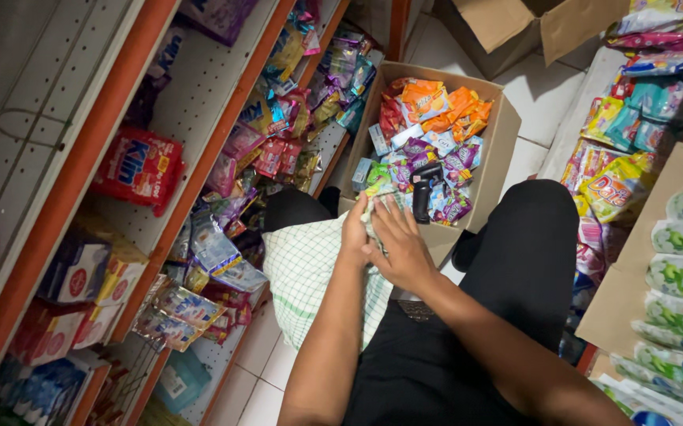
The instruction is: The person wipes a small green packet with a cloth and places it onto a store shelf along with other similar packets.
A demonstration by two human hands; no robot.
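Shop aisle, tiled floor, shelves to the left. Both hands meet over the lap: left hand and right hand closed on a small pale packet, just short of the cardboard box ahead.

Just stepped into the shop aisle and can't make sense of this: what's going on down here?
A person in black trousers crouches on the tiled floor between stocked shelves. Both hands, the left hand and the right hand, meet over a small packet at the near edge of an open cardboard box full of colourful snack sachets. A black handheld scanner lies on top of the sachets. A green checked cloth hangs beside the knee.
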